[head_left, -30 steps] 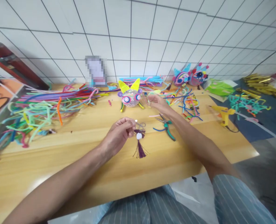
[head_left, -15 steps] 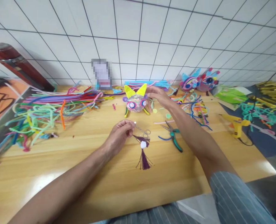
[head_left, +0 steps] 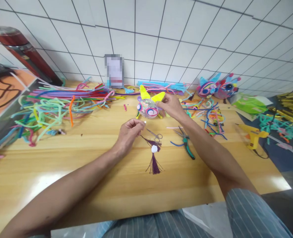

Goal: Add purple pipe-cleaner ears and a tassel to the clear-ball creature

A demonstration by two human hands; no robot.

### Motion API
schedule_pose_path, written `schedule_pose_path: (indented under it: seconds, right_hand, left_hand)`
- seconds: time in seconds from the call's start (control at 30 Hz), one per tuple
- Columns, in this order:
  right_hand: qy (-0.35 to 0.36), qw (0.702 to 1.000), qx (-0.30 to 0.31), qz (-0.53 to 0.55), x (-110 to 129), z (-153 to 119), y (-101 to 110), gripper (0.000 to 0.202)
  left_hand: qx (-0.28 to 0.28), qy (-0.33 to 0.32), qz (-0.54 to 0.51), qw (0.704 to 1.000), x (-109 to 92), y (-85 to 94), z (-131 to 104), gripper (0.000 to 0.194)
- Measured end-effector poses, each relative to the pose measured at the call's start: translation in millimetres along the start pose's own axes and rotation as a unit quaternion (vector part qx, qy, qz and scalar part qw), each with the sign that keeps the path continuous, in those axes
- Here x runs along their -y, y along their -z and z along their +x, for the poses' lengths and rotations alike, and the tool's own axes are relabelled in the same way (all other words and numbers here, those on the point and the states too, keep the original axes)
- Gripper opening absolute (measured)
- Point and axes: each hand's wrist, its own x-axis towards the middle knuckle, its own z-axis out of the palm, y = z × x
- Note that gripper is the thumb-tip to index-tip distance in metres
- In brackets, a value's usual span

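Observation:
My right hand (head_left: 171, 106) grips the side of a clear round craft figure (head_left: 150, 107), just below one of its yellow horns (head_left: 158, 97). The figure has pink, blue and white ring eyes and is tilted. Between my left thumb and fingertips is a small white piece (head_left: 144, 122), too small to name; my left hand (head_left: 129, 135) is closed on it, in front of the figure. Two dark purple tassels lie beside that hand, the nearer tassel (head_left: 155, 167) with a white disc (head_left: 154, 148) at its top. Small scissors (head_left: 156, 135) rest just behind them.
Green-handled pliers (head_left: 188, 147) lie under my right forearm. To the right is a yellow glue gun (head_left: 254, 137). Piled pipe cleaners (head_left: 49, 112) cover the left side. Two finished-looking figures (head_left: 208, 88) stand at the back right. A red flask (head_left: 24, 53) stands back left.
My right hand has closed on the figure's side and turned it, so its horns lean and its face points left. My left hand stays pinched on the white piece. The camera view has shifted slightly.

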Motion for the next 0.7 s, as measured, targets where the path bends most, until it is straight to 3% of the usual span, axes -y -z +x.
schedule_pose_path:
  seconds: [0.13, 0.33, 0.5, 0.7]
  right_hand:
    - [-0.003, 0.999, -0.048, -0.017, 13, -22, -12, 0.019]
    - [0.012, 0.995, -0.103, 0.006, 19, -38, -28, 0.021]
    - [0.003, 0.994, -0.110, 0.019, 18, -41, -32, 0.020]
    - [0.013, 0.994, -0.102, 0.032, 14, -43, -34, 0.020]
  left_hand:
    - [-0.046, -0.140, 0.107, 0.983, -2, 0.8, 2, 0.017]
    - [-0.088, -0.324, 0.303, 0.892, 3, 12.0, 22, 0.017]
    - [-0.108, -0.396, 0.398, 0.821, 13, 19.6, 33, 0.017]
    - [-0.135, -0.430, 0.437, 0.778, 20, 14.5, 33, 0.018]
